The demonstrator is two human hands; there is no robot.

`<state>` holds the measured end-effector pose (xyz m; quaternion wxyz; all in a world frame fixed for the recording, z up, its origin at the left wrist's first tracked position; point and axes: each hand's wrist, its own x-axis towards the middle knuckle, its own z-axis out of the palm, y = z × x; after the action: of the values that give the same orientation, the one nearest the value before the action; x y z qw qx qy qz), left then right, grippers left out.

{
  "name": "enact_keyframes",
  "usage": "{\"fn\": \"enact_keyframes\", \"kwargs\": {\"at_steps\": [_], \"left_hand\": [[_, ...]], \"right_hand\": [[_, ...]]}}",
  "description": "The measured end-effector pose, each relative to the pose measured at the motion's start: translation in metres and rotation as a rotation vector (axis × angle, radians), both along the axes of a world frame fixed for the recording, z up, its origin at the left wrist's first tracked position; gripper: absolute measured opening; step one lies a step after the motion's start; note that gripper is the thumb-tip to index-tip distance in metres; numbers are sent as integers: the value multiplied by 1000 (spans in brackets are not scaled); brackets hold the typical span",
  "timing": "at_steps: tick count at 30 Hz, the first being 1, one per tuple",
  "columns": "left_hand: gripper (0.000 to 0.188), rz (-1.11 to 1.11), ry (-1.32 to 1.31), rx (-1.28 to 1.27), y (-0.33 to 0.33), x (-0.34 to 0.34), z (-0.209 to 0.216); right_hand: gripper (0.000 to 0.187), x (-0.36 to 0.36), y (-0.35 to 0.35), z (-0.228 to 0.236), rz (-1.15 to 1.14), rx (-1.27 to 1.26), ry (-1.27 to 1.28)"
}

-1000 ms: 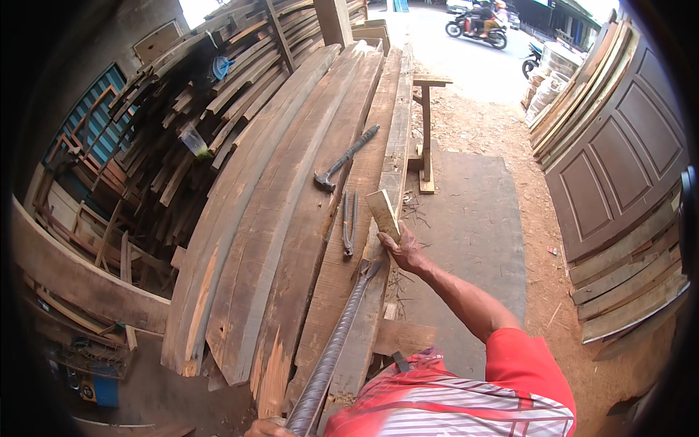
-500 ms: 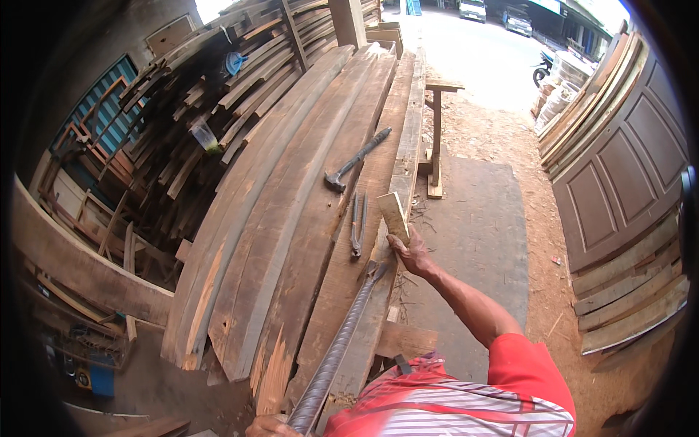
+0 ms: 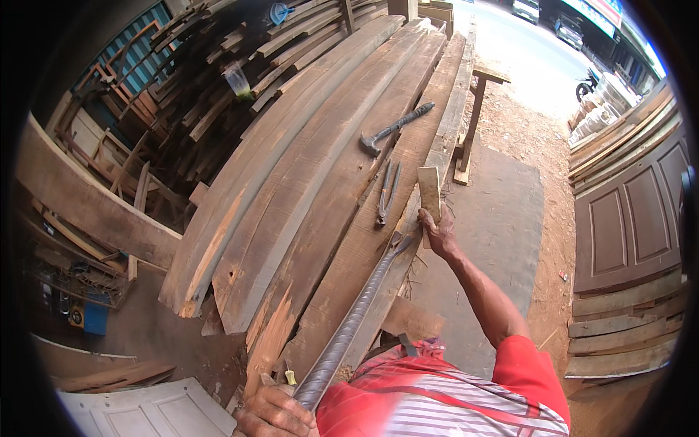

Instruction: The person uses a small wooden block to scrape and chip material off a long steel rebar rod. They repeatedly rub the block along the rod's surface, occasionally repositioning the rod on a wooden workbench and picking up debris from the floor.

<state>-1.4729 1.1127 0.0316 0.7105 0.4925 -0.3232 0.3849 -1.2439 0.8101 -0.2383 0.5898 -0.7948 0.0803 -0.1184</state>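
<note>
My left hand (image 3: 275,412) is wrapped round the lower end of a long ribbed steel pry bar (image 3: 352,309). The bar's flattened, forked tip rests at the edge of a long narrow timber (image 3: 445,138). My right hand (image 3: 440,233) grips a short pale wood block (image 3: 429,186), held upright beside that timber a little beyond the tip. A pair of pincers (image 3: 384,205) lies on the boards to the left of the block. Farther off, a dark claw hammer (image 3: 394,129) lies across the planks.
Wide planks (image 3: 306,175) lie side by side at left, before a stack of timber (image 3: 218,87). A small wooden trestle (image 3: 477,124) stands beyond my right hand. Brown panelled door (image 3: 626,226) leans at right. A white panel (image 3: 145,411) is at lower left.
The view has swung left, so the planks and tools sit farther right in it. More of my left hand shows. My right hand has turned the block more upright.
</note>
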Motion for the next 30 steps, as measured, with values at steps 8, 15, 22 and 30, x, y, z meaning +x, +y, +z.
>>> {"fn": "enact_keyframes", "kwargs": {"at_steps": [8,15,22,30], "left_hand": [[35,19,-9,-43,-2,0,1],[36,16,-15,-52,-2,0,0],[36,34,22,-46,-3,-4,0],[34,11,44,-37,-1,-5,0]], "right_hand": [[52,-5,13,34,106,-404,0],[60,-4,19,46,145,-470,39],[58,5,7,47,201,-347,101],[56,6,9,46,196,-279,82]]}}
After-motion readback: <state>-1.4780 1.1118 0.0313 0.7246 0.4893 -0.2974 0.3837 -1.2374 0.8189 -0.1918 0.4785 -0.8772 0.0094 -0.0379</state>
